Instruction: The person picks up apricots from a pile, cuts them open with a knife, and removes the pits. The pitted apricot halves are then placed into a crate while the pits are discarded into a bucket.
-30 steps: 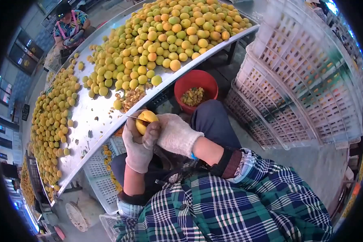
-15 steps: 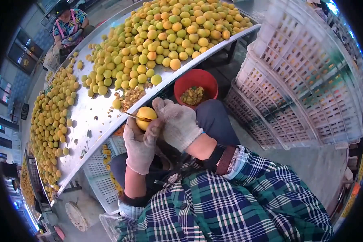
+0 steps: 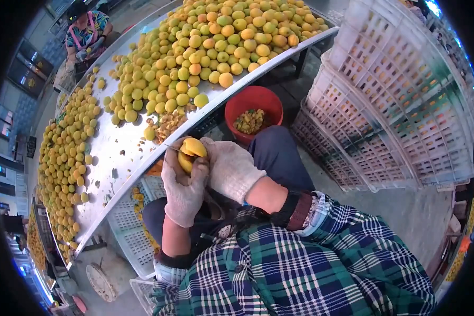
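My left hand [image 3: 181, 192], in a pale knit glove, is closed round a yellow fruit [image 3: 186, 161] that is split open at the top. A thin blade [image 3: 174, 149] lies against the fruit's left side. My gloved right hand [image 3: 230, 167] presses against the fruit's right side with its fingers curled; what it grips is hidden. Both hands are over my lap at the edge of a metal table [image 3: 122, 150]. Small cut scraps [image 3: 169, 125] lie on the table just beyond the fruit.
Piles of yellow-green fruit [image 3: 216, 47] cover much of the table. A red bucket [image 3: 273, 100] holding pieces stands below its edge. White crates [image 3: 384, 100] are stacked at the right, another crate [image 3: 129, 226] sits under the table, and a co-worker [image 3: 87, 34] is at the far left.
The fruit's top half has lifted and tilted, so the split is wider. My right hand has moved slightly down and closer to the fruit. The view has shifted a little.
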`<state>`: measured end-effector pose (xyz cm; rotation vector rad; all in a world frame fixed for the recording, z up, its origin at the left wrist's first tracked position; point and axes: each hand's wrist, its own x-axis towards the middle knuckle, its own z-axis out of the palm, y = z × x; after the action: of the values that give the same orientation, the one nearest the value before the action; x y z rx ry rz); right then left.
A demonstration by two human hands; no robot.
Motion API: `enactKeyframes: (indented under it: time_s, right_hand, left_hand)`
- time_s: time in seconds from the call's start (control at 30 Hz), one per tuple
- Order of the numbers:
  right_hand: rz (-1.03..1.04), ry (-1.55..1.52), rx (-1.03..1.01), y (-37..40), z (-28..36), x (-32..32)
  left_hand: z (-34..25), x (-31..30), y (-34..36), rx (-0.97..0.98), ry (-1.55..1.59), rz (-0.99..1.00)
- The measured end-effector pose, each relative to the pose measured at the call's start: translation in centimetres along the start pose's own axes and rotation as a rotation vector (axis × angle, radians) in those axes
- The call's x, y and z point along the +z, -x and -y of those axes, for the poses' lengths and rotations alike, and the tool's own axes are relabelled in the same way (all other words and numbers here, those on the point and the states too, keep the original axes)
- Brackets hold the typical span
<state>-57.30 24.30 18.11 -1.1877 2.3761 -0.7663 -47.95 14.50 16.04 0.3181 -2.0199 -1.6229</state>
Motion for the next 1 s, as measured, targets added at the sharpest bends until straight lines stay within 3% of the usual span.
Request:
enactKeyframes:
  time_s: [0.23, 0.53, 0.6, 0.73, 0.83, 0.9, 1.0]
  right_hand:
    - [-0.003, -0.077, -0.049, -0.8, -0.3, 0.9]
    - [0.178, -0.162, -0.157, -3.2, 3.1, 1.3]
    - [0.192, -0.084, -0.249, -3.6, 3.9, 1.7]
    - [0.246, 0.013, -0.329, -4.7, 7.0, 2.4]
    - [0.315, 0.09, -0.244, -5.4, 10.6, 3.4]
    - [0.312, 0.089, -0.315, -6.3, 12.8, 5.1]
    - [0.443, 0.144, -0.405, -8.0, 16.8, 8.3]
  left_hand:
    - [0.0, -0.6, 0.4, -0.095, 0.251, -0.023]
    - [-0.8, -3.9, 2.6, -0.12, 0.151, -0.195]
    - [-0.2, -5.0, 3.6, -0.108, 0.261, -0.228]
    - [-0.2, -7.5, 4.0, -0.091, 0.321, -0.289]
    - [0.4, -10.2, 4.7, -0.091, 0.415, -0.394]
    - [1.5, -12.2, 5.8, -0.082, 0.631, -0.524]
    - [2.6, -16.3, 8.1, -0.102, 0.604, -0.562]
